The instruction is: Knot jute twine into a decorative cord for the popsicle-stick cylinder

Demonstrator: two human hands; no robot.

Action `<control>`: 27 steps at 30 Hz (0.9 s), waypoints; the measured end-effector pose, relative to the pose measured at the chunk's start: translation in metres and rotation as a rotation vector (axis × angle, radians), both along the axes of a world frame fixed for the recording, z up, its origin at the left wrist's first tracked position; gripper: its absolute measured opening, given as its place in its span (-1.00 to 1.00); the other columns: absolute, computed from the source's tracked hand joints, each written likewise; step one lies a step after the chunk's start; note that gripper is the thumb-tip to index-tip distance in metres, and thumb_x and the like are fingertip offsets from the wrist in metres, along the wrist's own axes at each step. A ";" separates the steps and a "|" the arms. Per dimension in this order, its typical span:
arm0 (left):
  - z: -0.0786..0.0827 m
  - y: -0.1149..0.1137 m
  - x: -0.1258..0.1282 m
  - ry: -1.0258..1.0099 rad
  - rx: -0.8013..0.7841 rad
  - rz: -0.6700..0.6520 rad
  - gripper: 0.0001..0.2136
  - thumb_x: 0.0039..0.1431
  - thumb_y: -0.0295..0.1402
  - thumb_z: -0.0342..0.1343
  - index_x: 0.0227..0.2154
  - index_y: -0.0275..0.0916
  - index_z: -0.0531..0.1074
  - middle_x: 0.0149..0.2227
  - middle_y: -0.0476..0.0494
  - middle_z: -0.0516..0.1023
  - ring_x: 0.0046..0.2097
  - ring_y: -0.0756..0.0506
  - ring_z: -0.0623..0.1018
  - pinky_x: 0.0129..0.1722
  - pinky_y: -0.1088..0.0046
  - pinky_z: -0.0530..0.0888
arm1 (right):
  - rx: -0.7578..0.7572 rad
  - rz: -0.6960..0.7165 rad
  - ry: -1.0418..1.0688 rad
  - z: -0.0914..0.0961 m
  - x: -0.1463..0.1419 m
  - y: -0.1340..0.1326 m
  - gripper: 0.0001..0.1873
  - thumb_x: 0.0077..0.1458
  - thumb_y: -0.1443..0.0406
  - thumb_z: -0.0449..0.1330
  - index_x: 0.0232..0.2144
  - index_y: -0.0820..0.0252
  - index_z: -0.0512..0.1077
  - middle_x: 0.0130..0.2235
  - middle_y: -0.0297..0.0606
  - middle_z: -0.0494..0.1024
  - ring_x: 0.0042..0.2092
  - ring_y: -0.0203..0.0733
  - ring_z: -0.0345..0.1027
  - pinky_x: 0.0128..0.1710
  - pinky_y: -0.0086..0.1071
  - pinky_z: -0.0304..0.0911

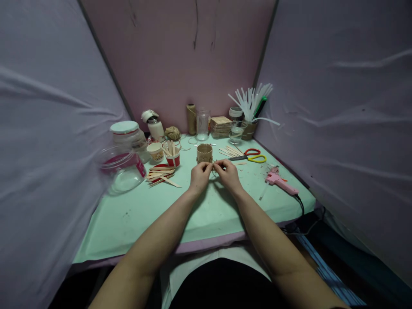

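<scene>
Across the mint surface (144, 223), a clear tub (141, 169) at left, banded in magenta, with a white-lidded jar (125, 138) just behind — contents of the latter too dim to read. Farther right along the back, a white jar (156, 130) topped with cloth (149, 115), then a see-through glass jar (202, 126). At the back right, a brown pot (249, 132) packed with white sticks (249, 103); just beside, a clear cup (236, 136), with liquid or not impossible to tell. Left of centre, a red cup (174, 161) full of wooden sticks (170, 149), near a patterned paper cup (156, 153), inside only partly in view.

Cut off at the bottom of the view, both forearms (138, 257); blurred against the wall cloth (48, 128), the tub's left rim. Pinched closed, left hand (200, 175) and right hand (227, 172), fingertips nearly meeting. Just beyond this grip, upright, a brown cup (204, 152) — base hidden by fingers, touching or apart impossible to tell. Between the fingertips, anything held too small to make out.
</scene>
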State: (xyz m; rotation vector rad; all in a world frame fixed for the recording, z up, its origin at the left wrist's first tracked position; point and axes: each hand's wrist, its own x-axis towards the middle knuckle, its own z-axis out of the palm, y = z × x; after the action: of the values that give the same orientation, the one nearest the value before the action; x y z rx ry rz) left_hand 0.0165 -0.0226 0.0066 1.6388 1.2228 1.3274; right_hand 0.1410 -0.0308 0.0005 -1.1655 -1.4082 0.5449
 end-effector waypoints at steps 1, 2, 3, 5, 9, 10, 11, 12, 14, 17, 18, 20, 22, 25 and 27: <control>-0.001 0.001 0.000 -0.020 -0.017 -0.024 -0.81 0.05 -0.27 0.09 -0.41 -0.30 0.51 -0.42 -0.11 0.55 -0.34 -0.04 0.48 -0.30 0.45 0.39 | 0.005 -0.013 -0.003 0.000 0.000 0.000 -0.80 -0.01 0.16 0.14 -0.47 0.18 0.40 -0.40 -0.26 0.44 -0.32 -0.21 0.29 -0.30 -0.34 0.22; -0.001 0.002 0.000 -0.035 -0.032 -0.050 -0.81 0.04 -0.28 0.11 -0.40 -0.30 0.51 -0.41 -0.11 0.56 -0.34 -0.04 0.49 -0.30 0.45 0.39 | 0.008 -0.026 -0.004 -0.001 0.001 0.001 -0.80 0.00 0.16 0.13 -0.46 0.18 0.40 -0.39 -0.25 0.44 -0.31 -0.21 0.29 -0.29 -0.33 0.21; -0.002 0.003 -0.001 -0.039 -0.042 -0.071 -0.82 0.02 -0.29 0.13 -0.40 -0.30 0.50 -0.40 -0.11 0.56 -0.34 -0.04 0.49 -0.30 0.45 0.40 | 0.006 -0.033 -0.003 -0.001 0.001 0.001 -0.80 0.00 0.16 0.12 -0.46 0.18 0.39 -0.39 -0.25 0.44 -0.31 -0.21 0.29 -0.28 -0.33 0.21; -0.002 0.005 -0.002 -0.005 -0.032 -0.085 -0.86 0.01 -0.32 0.14 -0.41 -0.29 0.50 -0.40 -0.11 0.56 -0.34 -0.04 0.49 -0.29 0.44 0.40 | -0.015 -0.032 0.009 -0.002 0.001 0.002 -0.81 0.00 0.17 0.11 -0.46 0.18 0.38 -0.39 -0.26 0.43 -0.31 -0.21 0.28 -0.28 -0.33 0.20; -0.002 0.005 -0.003 0.177 0.084 -0.035 -0.90 0.05 -0.42 0.10 -0.43 -0.26 0.51 -0.38 -0.12 0.57 -0.32 -0.06 0.49 -0.24 0.40 0.40 | -0.145 0.037 0.116 -0.004 -0.001 0.002 -0.78 -0.03 0.13 0.12 -0.49 0.17 0.35 -0.47 -0.33 0.40 -0.38 -0.25 0.23 -0.37 -0.38 0.18; -0.002 0.005 -0.003 0.224 0.116 -0.019 -0.90 0.05 -0.44 0.09 -0.43 -0.26 0.51 -0.37 -0.13 0.56 -0.31 -0.06 0.48 -0.23 0.39 0.40 | -0.191 0.063 0.161 -0.005 -0.001 0.003 -0.76 -0.05 0.11 0.13 -0.50 0.17 0.35 -0.49 -0.34 0.38 -0.41 -0.26 0.21 -0.41 -0.40 0.16; -0.003 0.005 -0.003 0.263 0.143 -0.006 -0.89 0.06 -0.45 0.08 -0.43 -0.25 0.51 -0.37 -0.14 0.56 -0.30 -0.07 0.48 -0.23 0.38 0.40 | -0.235 0.092 0.209 -0.005 -0.002 0.003 -0.74 -0.07 0.09 0.14 -0.50 0.17 0.34 -0.51 -0.35 0.37 -0.44 -0.28 0.19 -0.45 -0.42 0.14; -0.003 0.005 -0.003 0.294 0.164 0.006 -0.89 0.06 -0.46 0.07 -0.43 -0.25 0.51 -0.36 -0.14 0.56 -0.30 -0.08 0.48 -0.22 0.37 0.40 | -0.273 0.121 0.259 -0.005 -0.002 0.002 -0.71 -0.09 0.06 0.16 -0.51 0.18 0.34 -0.52 -0.36 0.36 -0.46 -0.30 0.17 -0.49 -0.44 0.12; -0.005 0.007 -0.003 0.333 0.184 0.026 -0.88 0.05 -0.47 0.07 -0.44 -0.24 0.51 -0.37 -0.15 0.56 -0.30 -0.09 0.48 -0.23 0.36 0.41 | -0.332 0.183 0.358 -0.006 -0.003 0.003 -0.66 -0.14 0.02 0.19 -0.51 0.18 0.34 -0.53 -0.36 0.33 -0.49 -0.33 0.13 -0.54 -0.47 0.07; -0.007 0.009 -0.005 0.351 0.175 0.042 -0.89 0.04 -0.48 0.08 -0.47 -0.23 0.51 -0.39 -0.15 0.55 -0.33 -0.10 0.48 -0.25 0.34 0.41 | -0.373 0.284 0.499 -0.005 -0.002 0.003 -0.61 -0.20 -0.02 0.24 -0.55 0.16 0.31 -0.55 -0.37 0.27 -0.53 -0.36 0.06 -0.59 -0.48 0.00; -0.008 0.009 -0.006 0.346 0.166 0.045 -0.89 0.03 -0.48 0.08 -0.48 -0.23 0.51 -0.39 -0.15 0.55 -0.33 -0.10 0.47 -0.25 0.34 0.40 | -0.377 0.318 0.539 -0.005 -0.002 0.004 -0.60 -0.23 -0.03 0.26 -0.58 0.16 0.29 -0.56 -0.39 0.25 -0.54 -0.37 0.03 -0.60 -0.48 -0.02; -0.007 0.009 -0.006 0.308 0.132 0.035 -0.90 0.01 -0.47 0.09 -0.49 -0.24 0.51 -0.40 -0.15 0.55 -0.34 -0.09 0.47 -0.26 0.34 0.39 | -0.371 0.367 0.596 -0.003 0.000 0.004 -0.58 -0.26 -0.02 0.29 -0.61 0.15 0.26 -0.59 -0.41 0.20 -0.56 -0.38 -0.01 -0.61 -0.47 -0.05; -0.006 0.008 -0.006 0.220 0.046 -0.002 -0.92 -0.01 -0.45 0.11 -0.50 -0.26 0.50 -0.43 -0.13 0.54 -0.37 -0.06 0.46 -0.30 0.38 0.38 | -0.367 0.376 0.621 -0.001 0.002 0.004 -0.59 -0.26 0.00 0.29 -0.61 0.15 0.25 -0.60 -0.43 0.17 -0.56 -0.38 -0.01 -0.61 -0.46 -0.06; -0.004 0.006 -0.005 0.004 -0.163 -0.096 -0.90 -0.05 -0.37 0.14 -0.50 -0.29 0.48 -0.53 -0.07 0.48 -0.50 0.02 0.38 -0.47 0.48 0.30 | -0.380 0.338 0.619 0.003 0.004 0.002 -0.64 -0.21 0.04 0.27 -0.57 0.15 0.27 -0.59 -0.43 0.18 -0.56 -0.37 0.02 -0.62 -0.46 -0.07; -0.002 0.005 -0.004 -0.140 -0.269 -0.153 -0.85 -0.08 -0.31 0.16 -0.50 -0.31 0.47 -0.58 -0.04 0.43 -0.57 0.07 0.28 -0.57 0.53 0.21 | -0.401 0.318 0.633 0.006 0.005 0.001 -0.69 -0.20 0.09 0.26 -0.54 0.17 0.30 -0.59 -0.44 0.20 -0.55 -0.38 0.03 -0.62 -0.48 -0.08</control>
State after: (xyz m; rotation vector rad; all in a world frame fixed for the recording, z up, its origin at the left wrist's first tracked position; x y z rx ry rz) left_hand 0.0124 -0.0178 0.0050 1.3953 1.1152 1.1106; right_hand 0.1456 -0.0301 0.0064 -0.9465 -0.9485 1.3399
